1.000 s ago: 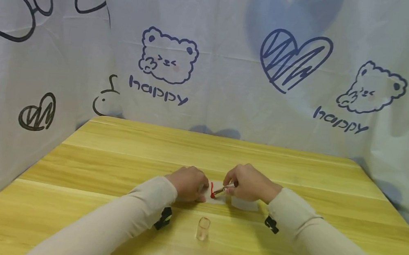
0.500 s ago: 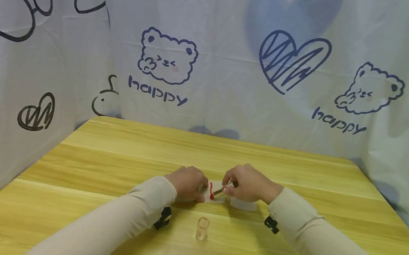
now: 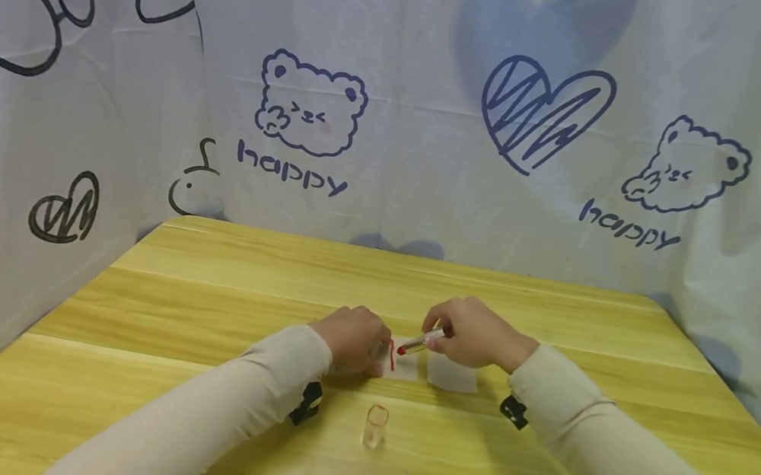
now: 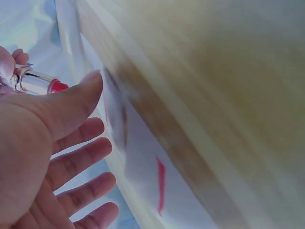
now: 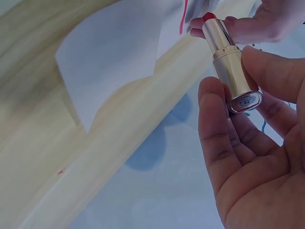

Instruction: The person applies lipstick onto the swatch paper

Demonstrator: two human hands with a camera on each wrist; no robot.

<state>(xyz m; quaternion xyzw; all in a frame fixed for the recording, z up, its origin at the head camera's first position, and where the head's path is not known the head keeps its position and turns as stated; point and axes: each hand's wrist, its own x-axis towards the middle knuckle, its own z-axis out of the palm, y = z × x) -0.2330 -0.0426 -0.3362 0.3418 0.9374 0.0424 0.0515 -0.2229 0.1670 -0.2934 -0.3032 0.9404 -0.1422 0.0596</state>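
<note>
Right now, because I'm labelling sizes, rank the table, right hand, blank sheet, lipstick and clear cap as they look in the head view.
1. Table
2. Right hand
3. Blank sheet
Lipstick and clear cap: both smaller, too close to rank; the second is nearer the camera.

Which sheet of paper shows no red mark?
The rightmost sheet in the head view: its visible surface is bare, whereas the other visible sheets each carry a red stroke.

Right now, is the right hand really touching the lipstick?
Touching. The right wrist view shows it plainly: the right hand holds the lipstick by its gold barrel, with the fingers pressed against its sides.
</note>
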